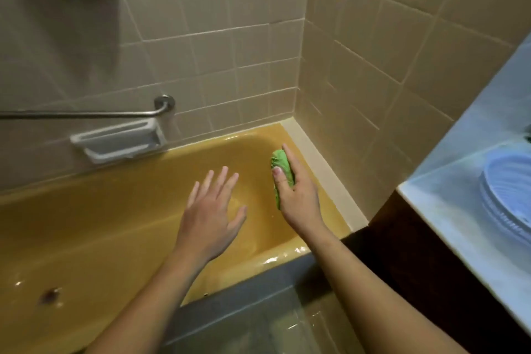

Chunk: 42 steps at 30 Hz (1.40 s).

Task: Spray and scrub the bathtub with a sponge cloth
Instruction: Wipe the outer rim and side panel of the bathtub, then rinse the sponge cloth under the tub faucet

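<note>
We judge the job to be in its scrubbing part, and not far into it. The right grip (298,198) grasps the green sponge cloth (283,165), thumb across its near face and fingers curled round the far edge. It holds the cloth against the sloping end wall of the yellow bathtub (115,224), just beside the cream ledge (316,158) that runs along that end. The left grip (211,210) is released, with its fingers spread and straight. It hovers over the tub floor with nothing in it, and the cloth sits at about 2 o'clock from it.

No spray bottle shows anywhere, so we cannot tell whether the spraying is finished or only paused. There are wet gleams on the tub's near rim at about 5 o'clock from the cloth (they could be cleaner or plain water). We see no foam or suds on the enamel.

By our reckoning most of the tub is left to do:
- the long floor running out toward 8 o'clock, where the dark drain (50,294) lies
- the far side wall under the white soap dish (117,141) at 10 o'clock
- the near rim

At 3 o'clock the pale counter (459,210) carries a blue dish (508,190), well apart from the work.
</note>
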Each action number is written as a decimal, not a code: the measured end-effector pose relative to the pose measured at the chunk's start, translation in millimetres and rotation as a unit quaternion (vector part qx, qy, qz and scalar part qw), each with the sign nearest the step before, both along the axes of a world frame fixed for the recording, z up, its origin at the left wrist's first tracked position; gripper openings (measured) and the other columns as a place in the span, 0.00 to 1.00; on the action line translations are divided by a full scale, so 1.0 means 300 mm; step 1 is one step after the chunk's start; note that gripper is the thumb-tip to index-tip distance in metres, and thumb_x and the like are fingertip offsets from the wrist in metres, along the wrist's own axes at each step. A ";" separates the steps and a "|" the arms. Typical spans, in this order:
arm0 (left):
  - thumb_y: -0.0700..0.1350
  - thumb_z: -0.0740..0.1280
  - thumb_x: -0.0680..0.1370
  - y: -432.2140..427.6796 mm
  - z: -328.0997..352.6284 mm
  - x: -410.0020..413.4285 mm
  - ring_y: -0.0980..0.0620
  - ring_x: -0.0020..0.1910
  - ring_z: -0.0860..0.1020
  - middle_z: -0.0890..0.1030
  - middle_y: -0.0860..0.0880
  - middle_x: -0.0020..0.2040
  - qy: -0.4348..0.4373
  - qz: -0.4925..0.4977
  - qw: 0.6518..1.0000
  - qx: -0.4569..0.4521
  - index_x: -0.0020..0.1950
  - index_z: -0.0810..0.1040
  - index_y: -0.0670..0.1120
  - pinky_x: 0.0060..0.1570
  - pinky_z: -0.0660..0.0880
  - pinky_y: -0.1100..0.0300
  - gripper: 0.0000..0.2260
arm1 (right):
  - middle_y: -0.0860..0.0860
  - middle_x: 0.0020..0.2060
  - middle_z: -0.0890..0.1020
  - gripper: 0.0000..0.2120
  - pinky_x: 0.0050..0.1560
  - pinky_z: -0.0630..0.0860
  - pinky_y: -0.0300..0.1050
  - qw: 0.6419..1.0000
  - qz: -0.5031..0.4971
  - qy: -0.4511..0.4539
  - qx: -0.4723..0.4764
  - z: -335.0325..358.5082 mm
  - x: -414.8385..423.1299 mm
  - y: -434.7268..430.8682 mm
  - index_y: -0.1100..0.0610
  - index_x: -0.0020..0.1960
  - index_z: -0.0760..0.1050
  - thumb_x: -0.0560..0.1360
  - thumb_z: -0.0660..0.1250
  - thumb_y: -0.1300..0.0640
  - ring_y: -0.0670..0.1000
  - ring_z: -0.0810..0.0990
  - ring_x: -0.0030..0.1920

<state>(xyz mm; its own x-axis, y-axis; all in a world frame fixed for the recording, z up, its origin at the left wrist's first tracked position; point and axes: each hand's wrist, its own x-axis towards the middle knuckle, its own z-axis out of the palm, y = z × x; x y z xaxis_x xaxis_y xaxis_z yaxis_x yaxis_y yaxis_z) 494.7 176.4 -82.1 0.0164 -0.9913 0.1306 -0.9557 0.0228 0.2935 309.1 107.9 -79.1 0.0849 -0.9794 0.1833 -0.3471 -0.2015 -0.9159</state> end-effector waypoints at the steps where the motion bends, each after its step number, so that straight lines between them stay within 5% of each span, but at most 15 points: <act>1: 0.66 0.51 0.80 0.038 0.044 0.028 0.48 0.84 0.55 0.57 0.52 0.84 0.011 0.024 1.000 -0.007 0.84 0.60 0.55 0.81 0.53 0.46 0.34 | 0.33 0.64 0.71 0.25 0.68 0.68 0.39 1.000 0.019 -0.002 -0.002 0.042 0.039 0.013 0.40 0.79 0.62 0.85 0.63 0.50 0.25 0.69 0.61; 8: 0.62 0.57 0.85 0.391 0.216 0.305 0.49 0.85 0.49 0.50 0.53 0.85 0.054 0.195 0.979 -0.023 0.85 0.54 0.58 0.82 0.51 0.47 0.29 | 0.44 0.66 0.80 0.22 0.66 0.78 0.53 0.984 0.124 -0.106 0.078 0.166 0.425 0.229 0.42 0.78 0.67 0.85 0.62 0.49 0.46 0.79 0.63; 12: 0.62 0.56 0.85 0.634 0.260 0.563 0.48 0.85 0.49 0.49 0.52 0.86 0.018 0.255 0.967 -0.016 0.85 0.53 0.60 0.82 0.51 0.46 0.28 | 0.49 0.64 0.80 0.22 0.57 0.81 0.50 0.957 0.194 -0.136 0.168 0.137 0.696 0.420 0.44 0.78 0.66 0.85 0.61 0.50 0.51 0.80 0.60; 17: 0.60 0.57 0.86 0.968 0.267 0.906 0.48 0.85 0.49 0.49 0.52 0.86 0.001 0.328 0.945 0.013 0.85 0.54 0.59 0.81 0.51 0.46 0.28 | 0.44 0.62 0.77 0.25 0.45 0.77 0.41 0.931 0.257 -0.121 0.227 0.089 1.057 0.666 0.43 0.80 0.61 0.85 0.62 0.48 0.46 0.78 0.56; 24: 0.60 0.57 0.85 1.294 0.195 1.281 0.48 0.85 0.49 0.51 0.54 0.86 0.015 0.362 0.928 0.084 0.86 0.49 0.56 0.82 0.51 0.47 0.31 | 0.45 0.72 0.70 0.28 0.70 0.73 0.57 0.919 0.314 -0.088 0.221 0.060 1.495 0.932 0.42 0.82 0.56 0.85 0.62 0.49 0.50 0.73 0.68; 34: 0.58 0.58 0.85 1.262 0.071 1.623 0.50 0.84 0.54 0.57 0.57 0.84 0.050 0.317 0.937 0.138 0.86 0.51 0.56 0.81 0.52 0.49 0.31 | 0.48 0.76 0.70 0.28 0.72 0.70 0.51 0.920 0.321 -0.053 0.219 -0.085 1.888 0.954 0.41 0.82 0.57 0.84 0.62 0.48 0.45 0.70 0.69; 38: 0.54 0.63 0.83 1.155 0.044 1.825 0.53 0.68 0.73 0.78 0.56 0.66 0.051 0.319 0.934 0.154 0.76 0.72 0.53 0.68 0.70 0.53 0.21 | 0.51 0.76 0.71 0.28 0.72 0.72 0.55 0.919 0.308 -0.051 0.241 -0.172 2.071 0.856 0.40 0.82 0.56 0.84 0.62 0.47 0.51 0.72 0.71; 42: 0.51 0.67 0.81 1.037 0.007 2.089 0.53 0.56 0.76 0.74 0.58 0.49 0.020 0.306 0.931 0.197 0.60 0.79 0.51 0.54 0.74 0.54 0.09 | 0.50 0.66 0.78 0.28 0.49 0.75 0.31 0.916 0.305 -0.055 0.255 -0.256 2.283 0.749 0.42 0.82 0.57 0.85 0.62 0.49 0.56 0.77 0.66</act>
